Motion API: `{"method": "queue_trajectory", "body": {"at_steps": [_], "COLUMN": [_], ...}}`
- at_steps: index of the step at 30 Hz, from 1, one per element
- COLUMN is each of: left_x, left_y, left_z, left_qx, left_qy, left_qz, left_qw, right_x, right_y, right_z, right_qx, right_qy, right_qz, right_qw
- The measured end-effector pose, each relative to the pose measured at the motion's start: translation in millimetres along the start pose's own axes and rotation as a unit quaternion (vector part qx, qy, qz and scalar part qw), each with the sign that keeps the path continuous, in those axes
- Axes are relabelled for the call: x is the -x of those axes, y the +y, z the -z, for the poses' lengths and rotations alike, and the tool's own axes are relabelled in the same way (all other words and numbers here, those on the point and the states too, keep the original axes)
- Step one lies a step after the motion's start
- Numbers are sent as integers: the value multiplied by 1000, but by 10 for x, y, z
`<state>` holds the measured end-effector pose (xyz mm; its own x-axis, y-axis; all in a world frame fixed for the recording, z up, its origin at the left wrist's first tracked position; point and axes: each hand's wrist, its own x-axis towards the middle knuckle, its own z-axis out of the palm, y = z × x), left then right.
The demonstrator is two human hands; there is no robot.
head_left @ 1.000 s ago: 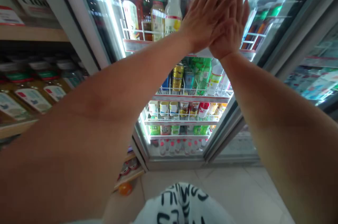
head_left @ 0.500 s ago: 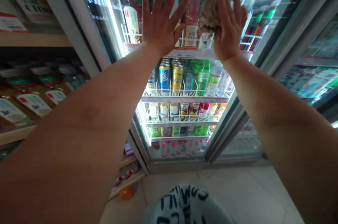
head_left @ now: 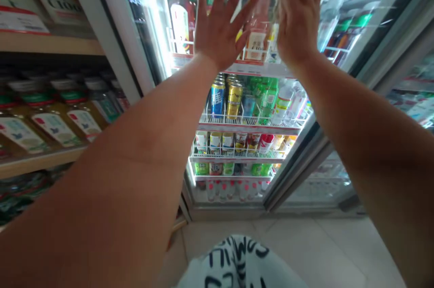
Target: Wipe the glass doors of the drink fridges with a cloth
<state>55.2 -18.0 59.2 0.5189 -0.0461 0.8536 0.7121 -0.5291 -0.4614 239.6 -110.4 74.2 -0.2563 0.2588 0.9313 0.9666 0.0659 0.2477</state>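
Observation:
My left hand [head_left: 219,30] lies with its fingers spread against the glass door [head_left: 225,214] of a lit drinks fridge, and nothing is in it. Higher up on the right, my right hand [head_left: 300,14] is raised to the same glass with its fingers close together, their tips cut off by the top of the view. Under that palm is a crumpled beige cloth [head_left: 277,8], of which only a thin edge shows at the hand's left side. Behind the glass, between my hands, stands a pink-red bottle [head_left: 257,44] on the upper shelf.
Blue cans [head_left: 217,99], gold cans [head_left: 234,100] and green bottles [head_left: 267,102] fill the fridge's middle shelf. To the left, wooden shelving [head_left: 44,161] holds several amber bottles [head_left: 56,127]. Pale floor tiles [head_left: 325,252] lie below, beside my white lettered clothing [head_left: 237,263].
My right hand has moved up, and its palm now covers most of the cloth. My left hand stays spread on the glass, while the view has shifted slightly left.

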Motion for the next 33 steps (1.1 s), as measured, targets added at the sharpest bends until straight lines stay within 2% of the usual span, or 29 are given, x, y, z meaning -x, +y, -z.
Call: {"method": "queue_trajectory", "body": {"at_steps": [2, 4, 7, 9, 10, 12, 14, 15, 17, 19, 21, 23, 24, 25, 26, 29, 30, 31, 33], "left_x": [-16, -44, -73, -67, -58, -39, -38, -49, -86, -128, -156, -161, -157, -151, -145, -133, -132, -131, -129], "left_y": [26, 46, 18, -40, -70, -111, -110, -98, -63, -40, -37, -42, -41, -36, -25, 26, 43, 58, 75], "left_z": [17, 7, -95, -198, -244, -296, -283, -257, -198, -162, -165, -184, -188, -184, -171, -100, -76, -58, -38], "left_qx": [-13, -19, 7, 30, 36, 37, 49, 62, 91, 109, 114, 116, 117, 118, 116, 107, 109, 110, 114], "left_qy": [-12, -36, -49, -30, -14, 17, 19, 1, -53, -86, -84, -75, -71, -71, -74, -118, -137, -145, -129], "left_qz": [10, 39, 51, 29, 15, 0, 2, 15, 52, 69, 72, 89, 100, 108, 114, 140, 152, 159, 154], "left_qw": [1000, 998, 997, 999, 999, 999, 999, 998, 993, 988, 987, 986, 986, 985, 984, 977, 973, 970, 973], "right_x": [-92, -64, 32, 17, -13, -64, -48, -15, 49, 33, -72, -171, -185, -166, -120, 41, 57, 47, -20], "right_y": [-90, -175, -156, -52, -4, 32, -31, -79, -134, -66, 98, 235, 256, 238, 188, -11, -48, -63, -44], "right_z": [-63, -163, -279, -297, -293, -277, -276, -283, -309, -338, -362, -379, -384, -384, -380, -328, -299, -268, -211], "right_qx": [13, 11, -7, -20, -26, -34, -38, -41, -54, -71, -70, -53, -45, -39, -38, -57, -58, -51, -18], "right_qy": [25, 32, 34, 37, 46, 85, 122, 122, 92, 65, 77, 100, 109, 112, 104, 35, 21, 17, 37], "right_qz": [-47, -52, 30, 65, 56, -13, -70, -64, 6, 66, 32, -66, -101, -105, -77, 102, 132, 128, 20], "right_qw": [999, 998, 999, 997, 997, 996, 989, 990, 994, 993, 994, 991, 988, 987, 991, 993, 989, 990, 999]}}
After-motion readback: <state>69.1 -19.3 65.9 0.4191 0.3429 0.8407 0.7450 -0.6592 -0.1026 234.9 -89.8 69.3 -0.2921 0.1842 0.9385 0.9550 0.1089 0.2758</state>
